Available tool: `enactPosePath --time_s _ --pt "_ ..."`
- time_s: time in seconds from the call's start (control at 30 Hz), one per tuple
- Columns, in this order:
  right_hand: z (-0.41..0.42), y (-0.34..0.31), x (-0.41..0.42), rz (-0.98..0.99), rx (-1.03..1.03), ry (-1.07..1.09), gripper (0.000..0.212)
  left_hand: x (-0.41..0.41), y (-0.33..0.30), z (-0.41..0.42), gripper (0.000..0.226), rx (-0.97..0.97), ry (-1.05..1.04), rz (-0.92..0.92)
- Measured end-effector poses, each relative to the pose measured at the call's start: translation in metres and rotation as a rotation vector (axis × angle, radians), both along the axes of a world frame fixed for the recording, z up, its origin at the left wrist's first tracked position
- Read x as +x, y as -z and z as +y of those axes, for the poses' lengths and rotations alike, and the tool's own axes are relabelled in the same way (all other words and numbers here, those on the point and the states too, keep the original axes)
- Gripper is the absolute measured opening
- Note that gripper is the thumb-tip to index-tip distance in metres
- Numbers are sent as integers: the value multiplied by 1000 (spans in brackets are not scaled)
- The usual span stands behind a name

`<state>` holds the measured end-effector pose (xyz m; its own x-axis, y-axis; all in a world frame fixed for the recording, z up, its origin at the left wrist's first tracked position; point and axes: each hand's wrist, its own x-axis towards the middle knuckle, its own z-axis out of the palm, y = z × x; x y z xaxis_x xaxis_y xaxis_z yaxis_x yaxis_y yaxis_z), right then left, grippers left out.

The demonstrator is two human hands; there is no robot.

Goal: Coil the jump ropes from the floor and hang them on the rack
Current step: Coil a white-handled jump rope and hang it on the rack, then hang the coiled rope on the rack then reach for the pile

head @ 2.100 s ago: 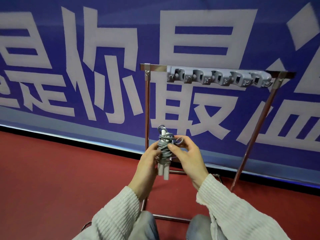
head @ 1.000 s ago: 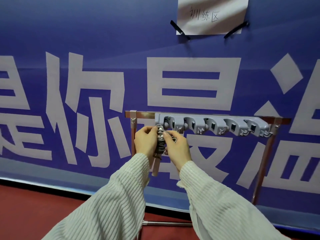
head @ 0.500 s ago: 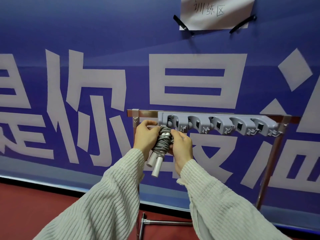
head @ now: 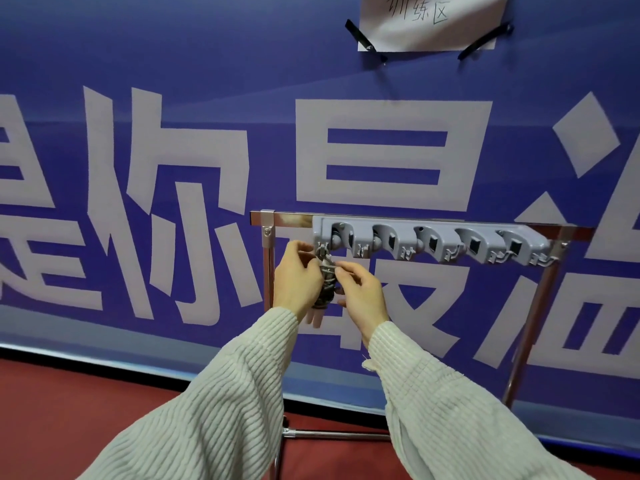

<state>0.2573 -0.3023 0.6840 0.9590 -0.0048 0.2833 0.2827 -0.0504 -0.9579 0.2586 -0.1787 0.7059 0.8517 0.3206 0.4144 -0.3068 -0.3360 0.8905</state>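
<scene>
Both hands (head: 329,282) pinching the coiled jump rope (head: 326,284) at the rack (head: 429,242), blue banner (head: 173,98) behind, red floor (head: 69,410) below.

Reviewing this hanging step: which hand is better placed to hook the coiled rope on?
Probably the left hand: its fingertips sit right at the leftmost hook of the grey plastic holder strip, pinching the grey coiled jump rope top. The right hand steadies lower.

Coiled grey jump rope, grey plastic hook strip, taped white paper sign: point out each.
Coiled grey jump rope (head: 327,289), head view, wrapped middle.
Grey plastic hook strip (head: 433,237), head view, front face.
Taped white paper sign (head: 429,24), head view, sheet centre.
</scene>
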Motion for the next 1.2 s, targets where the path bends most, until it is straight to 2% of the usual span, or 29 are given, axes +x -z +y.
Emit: enactPosePath --time_s 0.1,0.23,0.33,0.47,0.57,0.7,0.97,1.2 --pt "-4 11 -1 26 65 29 26 -2 13 7 20 -89 1 18" --pt "-4 25 -7 86 89 129 10 -13 28 13 19 -154 -35 52" --pt "-2 30 -16 163 121 172 13 -26 36 14 15 -168 -49 83" --pt "5 30 -32 398 220 106 11 -46 43 19 13 -120 -32 133" --pt "17 35 -51 570 270 -50 12 -69 47 28 14 -106 8 165" --pt "53 59 -83 591 87 -193 16 -108 75 53 14 -188 -6 229" --pt "112 144 -141 689 -139 -349 19 -191 182 120 24 -337 -154 391" --pt "138 261 -165 616 -484 -562 15 -233 290 161 22 -405 -279 582"
